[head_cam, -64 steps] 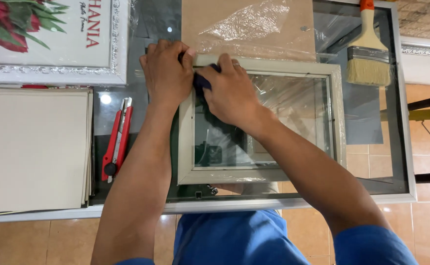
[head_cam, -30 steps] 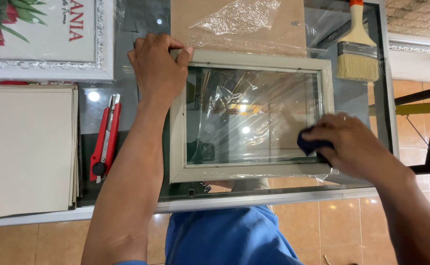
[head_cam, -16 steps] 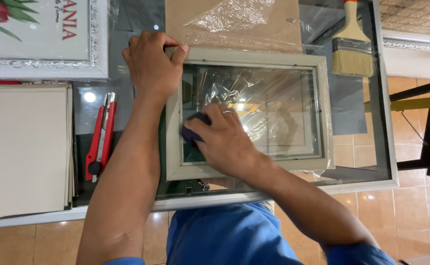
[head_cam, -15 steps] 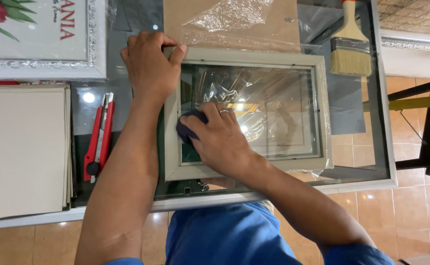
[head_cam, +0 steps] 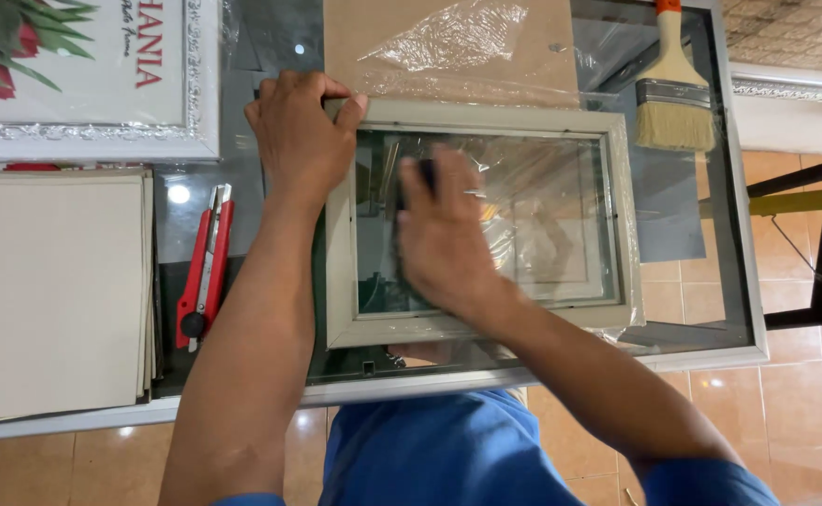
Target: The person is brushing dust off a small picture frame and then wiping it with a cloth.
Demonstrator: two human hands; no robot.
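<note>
I'm looking straight down at a glass-topped table with a metal rim [head_cam: 523, 379]; on it lies a pale grey rectangular picture frame with a glass pane [head_cam: 622, 234], flat, near the front edge. The left hand [head_cam: 298, 131] is clamped on the frame's upper-left corner, fingers curled over the rail; the right hand [head_cam: 439, 234] presses flat on the pane's left half, motion-blurred, closed around a small dark cloth or pad [head_cam: 422, 173] that I can barely make out; only a dark edge shows past the fingers. Crinkled clear plastic film [head_cam: 458, 37] lies beyond the frame. A red utility knife [head_cam: 205, 267] sits left of the forearm; a wooden-handled paintbrush [head_cam: 673, 103] is top right, handle cut off; a white ornate framed print [head_cam: 83, 80] is also cropped.
</note>
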